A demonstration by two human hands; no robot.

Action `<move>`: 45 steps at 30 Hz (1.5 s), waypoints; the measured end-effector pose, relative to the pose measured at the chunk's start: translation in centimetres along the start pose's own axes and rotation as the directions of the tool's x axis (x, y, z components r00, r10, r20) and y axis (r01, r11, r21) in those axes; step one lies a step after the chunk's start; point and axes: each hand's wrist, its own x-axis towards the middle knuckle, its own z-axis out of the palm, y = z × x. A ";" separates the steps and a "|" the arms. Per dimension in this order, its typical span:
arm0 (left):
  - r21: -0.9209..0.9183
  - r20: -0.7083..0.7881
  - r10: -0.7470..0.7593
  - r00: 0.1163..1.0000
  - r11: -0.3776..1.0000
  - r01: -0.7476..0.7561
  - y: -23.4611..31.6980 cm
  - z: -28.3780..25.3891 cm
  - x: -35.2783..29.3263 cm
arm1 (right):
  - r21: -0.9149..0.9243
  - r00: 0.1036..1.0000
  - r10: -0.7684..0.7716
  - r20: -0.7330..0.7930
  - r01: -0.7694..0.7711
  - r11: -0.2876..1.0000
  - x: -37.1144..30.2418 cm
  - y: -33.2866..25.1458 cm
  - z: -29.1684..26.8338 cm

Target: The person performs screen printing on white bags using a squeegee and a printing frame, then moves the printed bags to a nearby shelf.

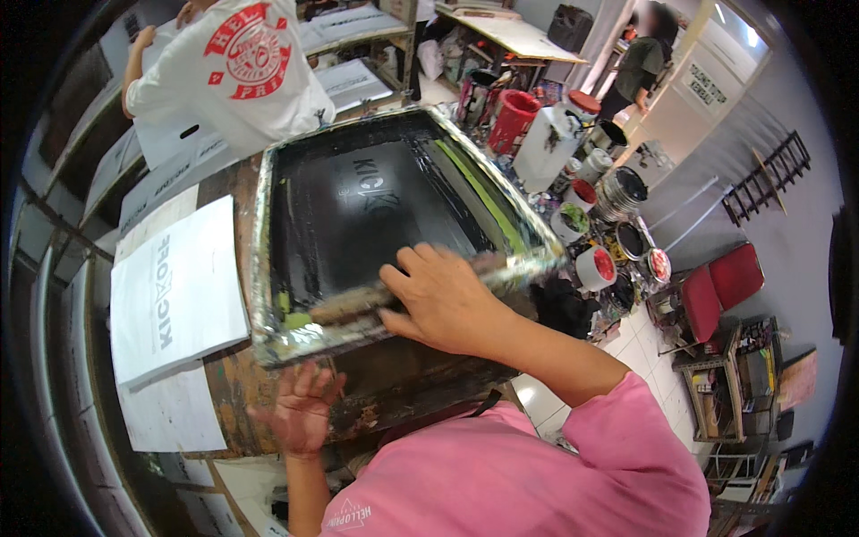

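A screen printing frame point(261, 242) with an ink-smeared rim lies on the worktable, its mesh point(331, 188) coated in black ink around printed lettering. Along the frame's near side, my right hand point(443, 300) is closed around the wooden handle of a squeegee point(349, 306); the squeegee's right part is partly behind the hand. Just below the frame's near left corner is my left hand point(304, 407), fingers spread, holding nothing. Whether its fingertips touch the frame I cannot tell. Left of the frame rests a stack of white printed sheets point(183, 286).
Ink tubs, including a red bucket point(514, 121) and a white jerrycan point(546, 148), crowd the frame's right side. A person in a white shirt point(228, 80) stands beyond the table, handling a white sheet. Another person point(637, 72) is near the doorway. Red chairs point(738, 273) stand at right.
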 end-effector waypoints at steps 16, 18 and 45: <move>0.588 -0.281 0.195 0.940 -0.739 0.329 -5.8 -1.1 6.9 | -0.173 0.905 -0.050 -0.423 -0.027 0.985 14.9 3.4 -11.3; 0.569 -0.363 0.162 0.918 -0.741 0.356 -5.0 0.5 7.4 | -0.167 0.891 -0.060 -0.449 -0.017 0.986 16.4 4.2 -11.0; 0.947 -0.295 0.648 0.702 0.103 0.303 10.7 2.9 11.4 | -0.201 0.924 -0.095 -0.371 0.020 0.979 18.7 4.4 -12.8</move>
